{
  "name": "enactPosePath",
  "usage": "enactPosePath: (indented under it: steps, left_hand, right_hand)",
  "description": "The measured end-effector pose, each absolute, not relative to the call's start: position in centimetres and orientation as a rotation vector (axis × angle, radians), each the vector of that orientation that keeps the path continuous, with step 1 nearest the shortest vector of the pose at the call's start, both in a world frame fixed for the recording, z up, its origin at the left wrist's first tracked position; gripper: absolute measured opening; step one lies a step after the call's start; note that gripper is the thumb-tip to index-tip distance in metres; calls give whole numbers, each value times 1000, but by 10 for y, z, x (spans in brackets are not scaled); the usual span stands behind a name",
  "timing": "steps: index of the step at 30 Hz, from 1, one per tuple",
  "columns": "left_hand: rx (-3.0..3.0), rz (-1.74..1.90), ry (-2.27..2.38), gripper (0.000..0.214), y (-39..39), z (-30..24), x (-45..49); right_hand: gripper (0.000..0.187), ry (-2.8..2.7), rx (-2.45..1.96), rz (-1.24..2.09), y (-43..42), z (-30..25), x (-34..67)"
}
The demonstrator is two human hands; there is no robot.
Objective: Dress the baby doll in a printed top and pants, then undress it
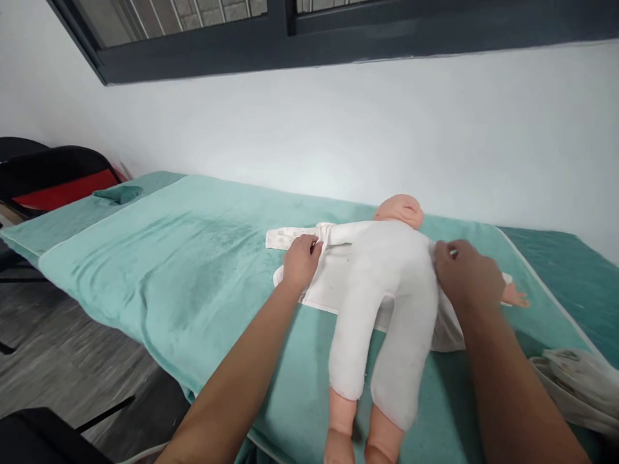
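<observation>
A baby doll (pixel 391 264) with a white cloth body lies on its back, head toward the wall and bare feet toward me. Beneath its torso is spread a white baby shirt (pixel 329 283). On the left, the doll's arm reaches into a sleeve whose printed end lies flat. My left hand (pixel 302 261) is closed on the shirt at that sleeve's opening. Beside the doll's other shoulder, my right hand (pixel 467 274) is pinched at the shirt's edge, its fingertips partly hidden. Past that hand, the doll's small hand (pixel 516 295) shows out of a white cuff.
A green cover (pixel 193 258) drapes the bed along the white wall. Folded pale cloth (pixel 580 386) lies at the lower right. Black and red chairs (pixel 62 174) stand at the far left, and a dark-framed window (pixel 203 48) is above.
</observation>
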State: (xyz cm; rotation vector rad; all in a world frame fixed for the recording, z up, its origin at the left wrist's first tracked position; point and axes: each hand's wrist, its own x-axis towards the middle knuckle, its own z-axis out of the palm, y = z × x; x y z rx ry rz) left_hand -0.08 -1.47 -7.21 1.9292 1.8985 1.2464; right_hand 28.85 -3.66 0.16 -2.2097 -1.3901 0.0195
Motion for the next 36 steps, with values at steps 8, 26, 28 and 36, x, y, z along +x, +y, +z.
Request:
enactPosePath:
  steps: [8,26,28,36]
  left_hand:
    - [1725,1454,1585,15,-21,-55,17]
    - [1784,1112,1732,11,-15,34,76]
    - [1807,1066,1683,10,-27,40,83]
    - [1550,1143,1101,20,-88,31,73]
  right_hand:
    - [34,-1421,-1931,286,-38,-13,287]
    - [36,-1355,-1372,906,-28,-41,262]
    - [36,-1353,-1411,888,-27,-43,264]
    - [36,-1398,-1430,860,-27,-44,263]
